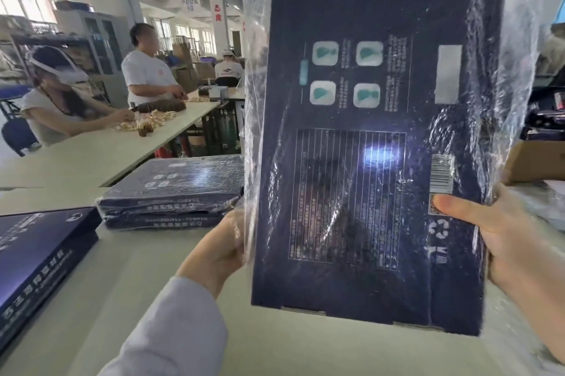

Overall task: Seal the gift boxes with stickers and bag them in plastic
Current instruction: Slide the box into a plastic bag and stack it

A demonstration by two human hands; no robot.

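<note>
A large dark blue gift box point(367, 161) stands upright in the air in front of me, its printed back facing me. A clear plastic bag point(253, 75) covers most of it; the box's bottom end sticks out uncovered. My left hand point(217, 250) grips the bag and the box's left edge. My right hand point(501, 232) grips the right edge, thumb lying over the print near the barcode. A stack of two bagged boxes point(174, 192) lies on the table to the left. One unbagged box point(39, 256) lies at the near left.
The pale table point(128, 256) runs under my hands. A cardboard carton point(538, 161) and loose plastic sit at the right. Two people work at a long table point(91, 149) at the back left, with small gold items spread on it.
</note>
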